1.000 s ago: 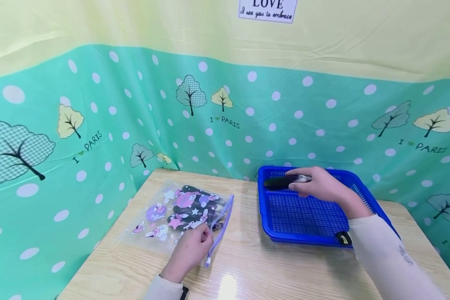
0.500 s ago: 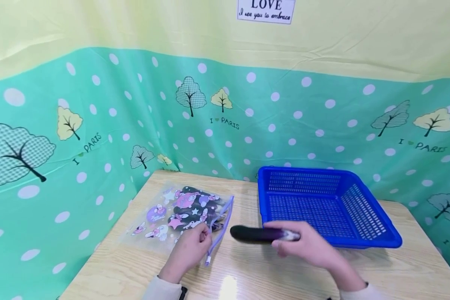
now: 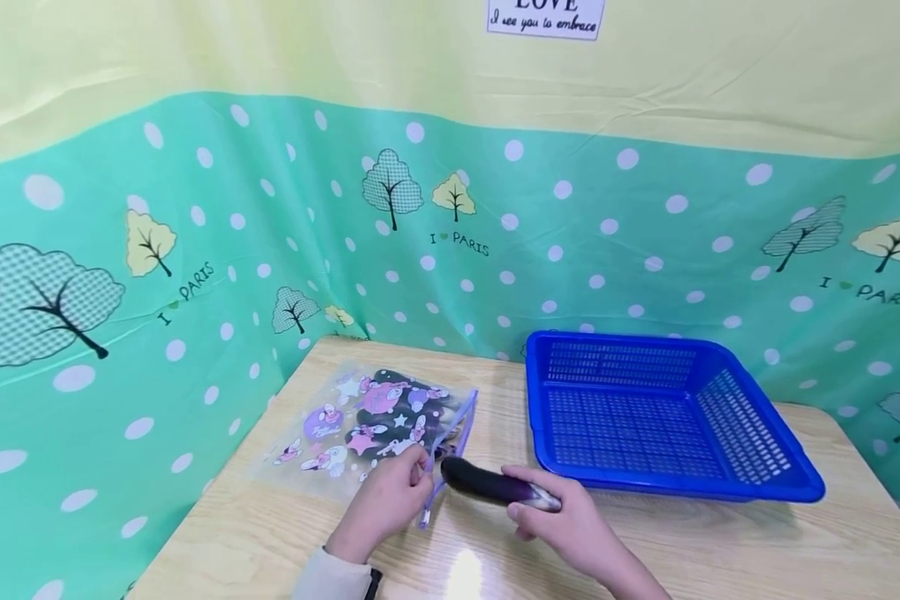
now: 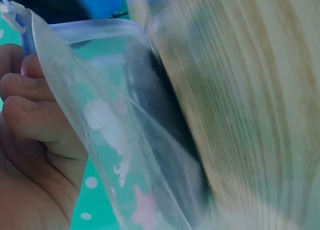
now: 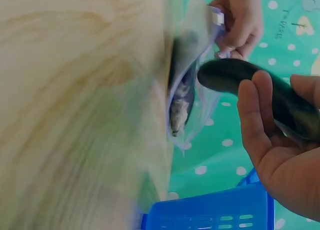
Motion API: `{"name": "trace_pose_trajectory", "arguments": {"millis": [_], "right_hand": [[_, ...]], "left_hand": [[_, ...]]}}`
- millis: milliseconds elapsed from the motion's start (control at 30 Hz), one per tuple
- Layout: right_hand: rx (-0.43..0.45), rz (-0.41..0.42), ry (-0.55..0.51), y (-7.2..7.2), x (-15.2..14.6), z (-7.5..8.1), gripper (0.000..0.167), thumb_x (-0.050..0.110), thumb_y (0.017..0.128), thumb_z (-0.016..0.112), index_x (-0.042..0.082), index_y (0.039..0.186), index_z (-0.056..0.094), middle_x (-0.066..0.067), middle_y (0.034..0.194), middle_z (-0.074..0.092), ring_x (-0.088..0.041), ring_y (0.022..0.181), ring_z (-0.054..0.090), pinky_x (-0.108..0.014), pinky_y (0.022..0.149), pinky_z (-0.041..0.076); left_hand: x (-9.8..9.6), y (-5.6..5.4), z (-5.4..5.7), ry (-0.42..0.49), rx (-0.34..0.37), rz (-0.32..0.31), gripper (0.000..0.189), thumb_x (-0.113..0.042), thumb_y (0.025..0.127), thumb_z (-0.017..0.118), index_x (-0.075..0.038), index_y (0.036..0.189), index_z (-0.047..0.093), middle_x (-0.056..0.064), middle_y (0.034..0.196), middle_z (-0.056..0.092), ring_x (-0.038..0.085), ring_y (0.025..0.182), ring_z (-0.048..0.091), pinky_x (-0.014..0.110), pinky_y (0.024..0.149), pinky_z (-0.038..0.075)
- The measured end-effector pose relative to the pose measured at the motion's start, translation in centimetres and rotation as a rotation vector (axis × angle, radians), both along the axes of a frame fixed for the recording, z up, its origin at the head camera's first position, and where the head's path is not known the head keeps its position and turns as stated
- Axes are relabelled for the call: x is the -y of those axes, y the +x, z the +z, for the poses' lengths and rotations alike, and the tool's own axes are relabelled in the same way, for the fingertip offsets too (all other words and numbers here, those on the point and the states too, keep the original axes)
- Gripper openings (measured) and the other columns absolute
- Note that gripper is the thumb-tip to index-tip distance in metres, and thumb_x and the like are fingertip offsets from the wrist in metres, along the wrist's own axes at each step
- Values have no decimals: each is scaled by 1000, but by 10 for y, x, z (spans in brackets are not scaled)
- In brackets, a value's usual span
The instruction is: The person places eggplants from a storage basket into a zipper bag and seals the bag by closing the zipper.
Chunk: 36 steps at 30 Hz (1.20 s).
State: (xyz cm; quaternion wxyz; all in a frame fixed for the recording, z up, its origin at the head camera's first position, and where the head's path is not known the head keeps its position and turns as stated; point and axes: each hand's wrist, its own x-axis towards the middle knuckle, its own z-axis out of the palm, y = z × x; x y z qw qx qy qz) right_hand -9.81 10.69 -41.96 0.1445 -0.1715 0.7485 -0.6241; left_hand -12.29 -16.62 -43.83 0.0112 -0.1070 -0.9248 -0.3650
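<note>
A dark purple eggplant (image 3: 483, 482) is held by its pale stem end in my right hand (image 3: 566, 518), its rounded end pointing left at the bag's mouth. My left hand (image 3: 386, 500) pinches the near side of the mouth of a clear zip bag (image 3: 288, 462) printed with pink and purple cartoons. In the right wrist view the purple zip edge (image 5: 171, 97) gapes apart. Several dark eggplants (image 3: 396, 412) lie inside the bag, partly covered by its prints; one eggplant's stem end (image 5: 179, 115) shows in the opening.
A blue plastic basket (image 3: 682, 483) with slotted walls stands on the right of the wooden table (image 3: 502, 558), with nothing visible inside. A green dotted cloth (image 3: 480, 192) hangs close behind and along the left side of the table.
My right hand has lifted the eggplant out of the basket and carried it left and nearer to the bag's mouth. My left hand has stayed at the bag's edge.
</note>
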Motion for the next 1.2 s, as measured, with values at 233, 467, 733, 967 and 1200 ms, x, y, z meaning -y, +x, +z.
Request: {"name": "trace_pose_trajectory", "arguments": {"millis": [233, 467, 733, 967, 1200], "right_hand": [[43, 41, -59, -3, 20, -11, 52, 7, 91, 71, -4, 139, 57, -23, 110, 64, -28, 71, 69, -35, 65, 60], [97, 68, -86, -12, 49, -32, 54, 3, 88, 71, -1, 140, 57, -21, 111, 65, -24, 60, 67, -35, 57, 58], [140, 80, -113, -38, 76, -41, 52, -1, 87, 71, 5, 138, 62, -22, 111, 67, -19, 54, 62, -38, 53, 58], [108, 45, -62, -55, 103, -51, 42, 1, 86, 73, 5, 128, 68, -15, 81, 70, -12, 44, 56, -33, 45, 54], [63, 8, 2, -61, 116, -55, 28, 2, 84, 71, 7, 112, 70, -8, 67, 65, -11, 39, 55, -32, 39, 51]], "left_hand": [[-1, 0, 0, -14, -45, 13, 3, -12, 91, 59, -14, 93, 59, -11, 59, 42, 6, 49, 42, 26, 45, 37], [-2, 3, 0, -50, -67, 29, 8, -11, 89, 61, -17, 88, 56, -10, 58, 39, 6, 49, 41, 27, 44, 35], [0, 4, 2, -44, -53, 47, 4, -12, 91, 59, -15, 92, 57, -9, 58, 41, 8, 48, 41, 27, 43, 34], [-1, 4, 4, -32, -31, 47, 6, -12, 88, 58, -16, 88, 54, -7, 59, 45, 9, 48, 43, 27, 43, 35], [-3, 3, 4, -22, -23, 43, 5, -13, 87, 58, -16, 86, 54, -7, 60, 45, 9, 49, 44, 28, 44, 36]]}}
